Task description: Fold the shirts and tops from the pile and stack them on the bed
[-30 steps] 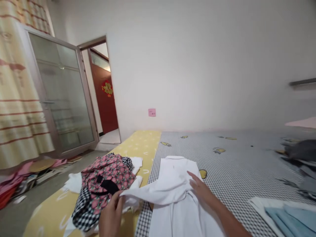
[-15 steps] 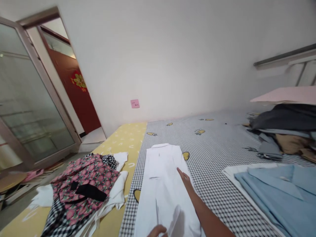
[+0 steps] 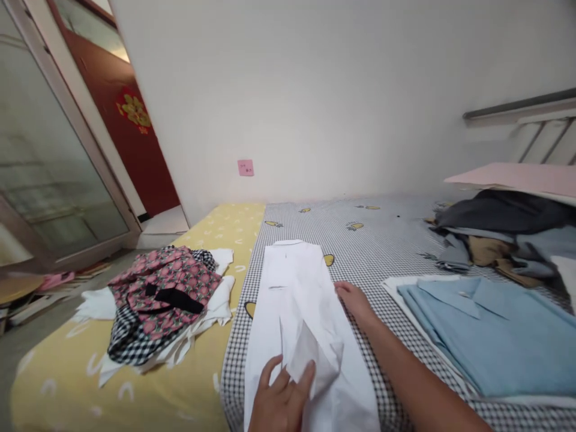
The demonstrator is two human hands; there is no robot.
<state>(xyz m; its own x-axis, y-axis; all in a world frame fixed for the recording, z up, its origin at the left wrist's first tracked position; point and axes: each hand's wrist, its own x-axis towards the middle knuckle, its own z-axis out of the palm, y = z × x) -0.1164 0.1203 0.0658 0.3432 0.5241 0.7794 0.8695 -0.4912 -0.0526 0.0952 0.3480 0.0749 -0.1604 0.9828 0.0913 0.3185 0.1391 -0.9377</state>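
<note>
A white shirt (image 3: 294,288) lies lengthwise on the checked bedsheet (image 3: 382,246), collar at the far end, its sides folded in. My left hand (image 3: 281,399) rests flat on its near part, fingers spread, pressing down a folded sleeve. My right hand (image 3: 355,300) lies at the shirt's right edge, fingers curled against the cloth, forearm stretched across the sheet.
A heap of pink floral, black-checked and white clothes (image 3: 164,294) sits on the yellow sheet (image 3: 67,378) at left. A light blue shirt (image 3: 486,324) lies at right, with dark and tan garments (image 3: 499,231) piled behind it. A glass door (image 3: 49,162) stands at left.
The left sleeve, held out a second ago, now lies folded across the shirt. My left hand has come down flat on it; my right hand has slid to the shirt's right edge.
</note>
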